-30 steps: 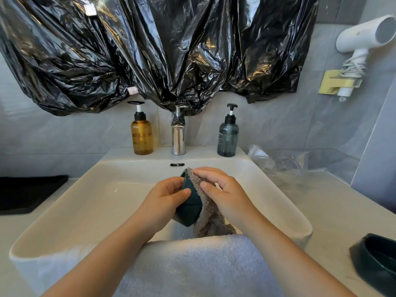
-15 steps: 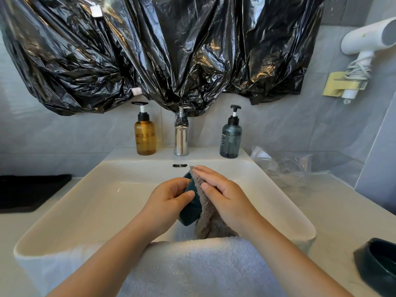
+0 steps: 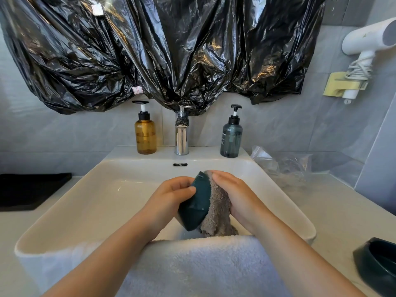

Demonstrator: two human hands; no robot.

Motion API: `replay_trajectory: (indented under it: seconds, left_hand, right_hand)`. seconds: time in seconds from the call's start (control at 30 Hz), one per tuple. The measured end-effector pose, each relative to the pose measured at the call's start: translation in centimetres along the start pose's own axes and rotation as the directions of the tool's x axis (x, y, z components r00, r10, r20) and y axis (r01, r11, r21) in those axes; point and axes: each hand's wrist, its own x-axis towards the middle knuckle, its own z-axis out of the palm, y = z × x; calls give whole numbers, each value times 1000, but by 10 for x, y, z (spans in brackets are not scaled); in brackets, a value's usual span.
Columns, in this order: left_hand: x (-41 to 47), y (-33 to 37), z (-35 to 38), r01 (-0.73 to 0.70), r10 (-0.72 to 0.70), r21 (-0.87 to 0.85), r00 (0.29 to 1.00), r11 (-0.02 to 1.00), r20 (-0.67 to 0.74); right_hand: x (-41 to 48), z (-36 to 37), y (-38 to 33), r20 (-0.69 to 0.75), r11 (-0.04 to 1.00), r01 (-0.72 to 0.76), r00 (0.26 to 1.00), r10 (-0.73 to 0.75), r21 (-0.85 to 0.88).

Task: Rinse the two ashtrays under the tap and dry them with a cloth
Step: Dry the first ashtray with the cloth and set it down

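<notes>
Our left hand (image 3: 171, 197) is closed around a dark green ashtray (image 3: 196, 203), thumb on its near face and fingers curled behind, holding it tilted on edge over the middle of the white sink (image 3: 90, 198). Our right hand (image 3: 237, 196) is clenched on a grey-brown cloth (image 3: 216, 213), pressing it flat against the ashtray's right side, with the loose end hanging below. Both forearms reach in from the bottom of the frame, wrists bent inward so the hands meet at centre, above a white towel (image 3: 199, 266) draped over the sink's near rim. The second ashtray (image 3: 379, 264) sits on the counter at the lower right edge. The tap (image 3: 181, 136) stands at the sink's far side, in the upper centre.
</notes>
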Motion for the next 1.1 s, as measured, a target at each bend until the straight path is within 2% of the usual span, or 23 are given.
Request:
replay_trajectory:
  seconds: [0.07,0.13,0.3,0.4,0.47,0.53,0.6,0.67,0.73,0.83,0.9,0.97,1.03,1.1]
  left_hand:
    - [0,2,0,82,-82,-80,997,993,7]
    - [-1,2,0,114,-113,-91,993,989,18]
    - [-1,-4,0,61,-60,33,998,998,-14]
    - [0,-4,-1,36,-35,49,999,998,-33]
    - [1,-5,-2,20,-17,55,998,998,-60]
    - [3,-5,-3,0,7,77,996,997,-86]
    - [3,-5,-2,-15,24,113,997,993,-79]
    - [1,-5,-1,-22,29,147,999,989,-43]
    - [0,-4,0,-28,30,158,1000,987,-10]
    - [0,-4,0,-30,31,182,1000,983,-2]
    - [-1,-4,0,-39,40,180,999,983,-3]
    - [-2,-4,-1,-56,58,151,998,987,-9]
    - [-3,-2,-2,-63,66,119,998,991,-15]
    - [-3,0,0,-47,47,77,999,996,-1]
  right_hand:
    - [-2,3,-1,60,1000,22,998,-22,4]
    - [-4,4,-3,88,999,32,996,-34,23]
    - [-7,3,-5,-64,987,103,992,-111,-119]
    - [-8,3,-7,-135,989,112,983,-125,-101]
    - [-10,2,-8,-143,975,171,971,-192,-145]
    - [-12,2,-8,-95,935,260,952,-290,-242]
    - [-14,6,-7,35,863,360,928,-372,-354]
    - [-13,11,-5,130,810,409,911,-392,-421]
    - [-11,13,-6,126,818,386,921,-369,-427]
    - [-8,9,-8,6,890,273,957,-291,-365]
    - [-6,5,-7,-66,949,170,979,-194,-267]
    - [-5,1,-6,-66,985,95,992,-105,-143]
    - [-6,0,-5,-43,989,114,992,-118,-91]
    - [-8,0,-6,-22,975,178,983,-183,-130]
